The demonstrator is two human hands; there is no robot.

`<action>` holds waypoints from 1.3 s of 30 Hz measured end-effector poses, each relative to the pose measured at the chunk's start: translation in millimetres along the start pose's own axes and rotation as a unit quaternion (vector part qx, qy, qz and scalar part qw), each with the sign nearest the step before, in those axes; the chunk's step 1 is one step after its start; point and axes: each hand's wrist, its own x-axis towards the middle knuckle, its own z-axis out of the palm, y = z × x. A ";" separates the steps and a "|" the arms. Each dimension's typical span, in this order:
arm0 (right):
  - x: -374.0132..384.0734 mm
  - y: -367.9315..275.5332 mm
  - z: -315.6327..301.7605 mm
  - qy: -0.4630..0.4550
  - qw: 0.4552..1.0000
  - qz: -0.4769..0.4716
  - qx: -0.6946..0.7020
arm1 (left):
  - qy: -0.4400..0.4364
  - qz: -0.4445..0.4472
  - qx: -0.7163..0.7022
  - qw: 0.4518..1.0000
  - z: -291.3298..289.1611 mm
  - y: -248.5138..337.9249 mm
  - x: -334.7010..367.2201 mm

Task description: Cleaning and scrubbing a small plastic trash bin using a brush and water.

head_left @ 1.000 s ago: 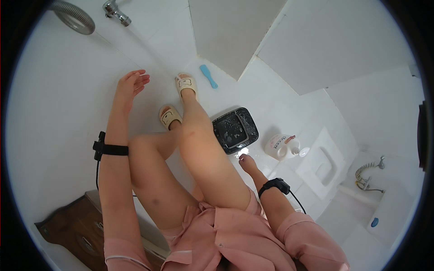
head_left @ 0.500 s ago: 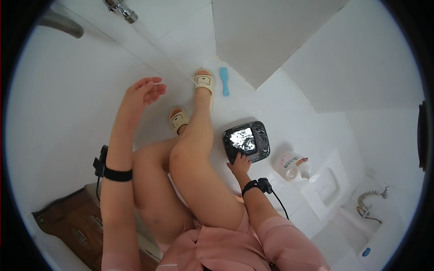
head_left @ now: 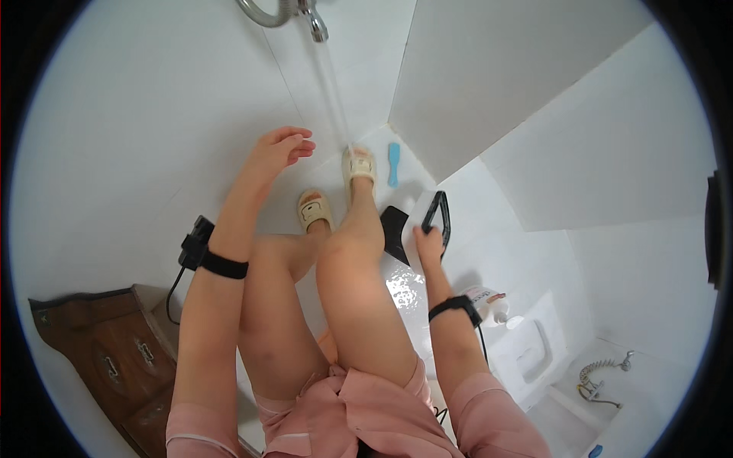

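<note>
My left hand is raised beside the stream of water from the metal tap, its fingers loosely stretched and nothing in them. On the right, my right hand grips the edge of a bin-like container, tipped over on its side. Its black rim faces right, and a black panel shows at its left end, with a pale wall between. Part of the container is hidden by my hand. Shiny wet floor lies just below it. Water falls by my foot in a cream slipper.
A blue brush-like tool lies on the floor by the wall corner. Right of my forearm stands a white bottle, next to a squat toilet. A brown cabinet is at lower left, and a coiled hose hangs at lower right.
My right hand has tipped the container from upright onto its side, and a shiny wet patch now shows on the floor below it. The view has shifted; my left hand keeps its pose.
</note>
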 end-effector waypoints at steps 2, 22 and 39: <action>34.3 -45.6 -41.9 -0.055 0.998 -0.003 0.019 | -0.011 0.021 0.002 1.000 4.6 6.7 2.4; -1.8 -311.5 -57.0 -0.243 0.877 -0.099 0.402 | -0.033 0.039 -0.051 0.997 13.4 -14.9 36.9; -28.6 -359.8 -41.4 -0.203 0.851 -0.249 0.415 | 0.065 -0.037 -0.306 0.949 14.5 -36.1 73.2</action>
